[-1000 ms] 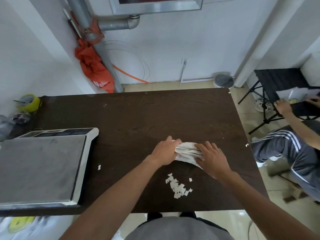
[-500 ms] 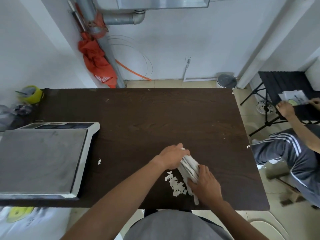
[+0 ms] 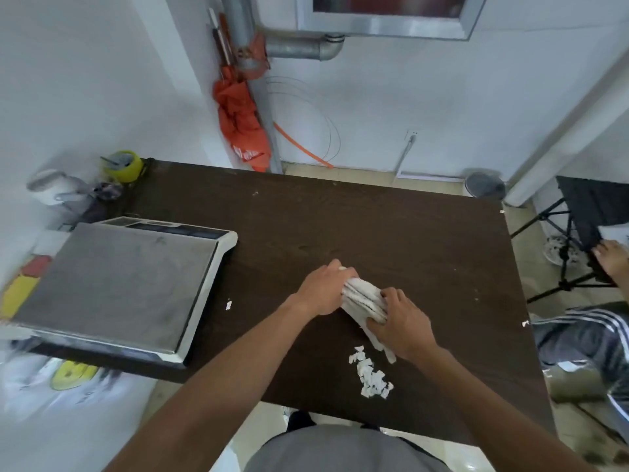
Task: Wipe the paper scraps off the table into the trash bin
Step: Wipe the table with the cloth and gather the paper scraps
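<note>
- right now both hands work one white cloth [image 3: 364,298] on the dark table [image 3: 391,233]; the left hand [image 3: 323,289] is closed over its far end and the right hand [image 3: 401,321] presses on its near end, fingers curled into the folds.
- the cloth's long axis runs from about 10 o'clock down to 4 o'clock, a loose tail trailing out under the right hand.
- the main pile of paper scraps [image 3: 371,374] lies just beside that tail, at roughly 7 o'clock from the right hand and close to the table's near edge; the right hand is clearly the nearer one.
- a stray scrap [image 3: 228,304] sits well apart at 9 o'clock of the left hand, beside the scale [image 3: 115,284]; two more specks [image 3: 525,323] show at the right edge.
- the round grey lidded thing [image 3: 485,185] on the floor at 1 o'clock may be the trash bin, though it is too small to be sure.
- judging by this, the pile should be swept with the cloth broadside on.
</note>
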Tool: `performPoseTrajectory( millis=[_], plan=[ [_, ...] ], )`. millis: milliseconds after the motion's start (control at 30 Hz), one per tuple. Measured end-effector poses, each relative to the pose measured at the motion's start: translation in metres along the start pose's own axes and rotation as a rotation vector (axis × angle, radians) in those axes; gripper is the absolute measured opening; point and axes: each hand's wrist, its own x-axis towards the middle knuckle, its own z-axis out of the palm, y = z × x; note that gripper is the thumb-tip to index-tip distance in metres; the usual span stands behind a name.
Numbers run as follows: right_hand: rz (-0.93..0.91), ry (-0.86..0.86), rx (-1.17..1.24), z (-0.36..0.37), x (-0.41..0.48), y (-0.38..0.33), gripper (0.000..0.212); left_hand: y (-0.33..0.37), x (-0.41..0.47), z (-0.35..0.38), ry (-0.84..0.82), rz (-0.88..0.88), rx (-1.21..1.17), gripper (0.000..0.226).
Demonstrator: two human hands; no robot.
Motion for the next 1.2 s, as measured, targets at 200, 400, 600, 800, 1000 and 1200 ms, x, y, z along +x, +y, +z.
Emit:
performPoseTrajectory(
  millis=[200, 400, 600, 800, 1000, 1200],
  plan=[
    [-0.147, -0.055, -0.06, 0.003, 0.03, -0.035, 0.056, -0.039, -0.024, -0.01, 0.045, -0.146, -0.07, 0.047],
    [-0.2, -0.266, -0.07, 0.01, 0.051, -0.054, 0.052, -0.073, -0.046, -0.02, -0.169, -0.271, -0.206, 0.043],
    [-0.25, -0.358, -0.104, 0.026, 0.058, -0.069, 0.049, -0.094, -0.074, -0.019, -0.275, -0.37, -0.306, 0.04],
    [-0.394, -0.27, -0.217, 0.039, 0.062, -0.093, 0.046, -0.107, -0.1, 0.011, -0.174, -0.453, -0.343, 0.031],
    [-0.409, -0.169, -0.191, 0.055, 0.058, -0.094, 0.045, -0.111, -0.108, 0.041, -0.003, -0.461, -0.344, 0.028],
    [-0.349, -0.057, -0.23, 0.061, 0.056, -0.091, 0.055, -0.103, -0.108, 0.043, 0.216, -0.438, -0.254, 0.037]
  ],
)
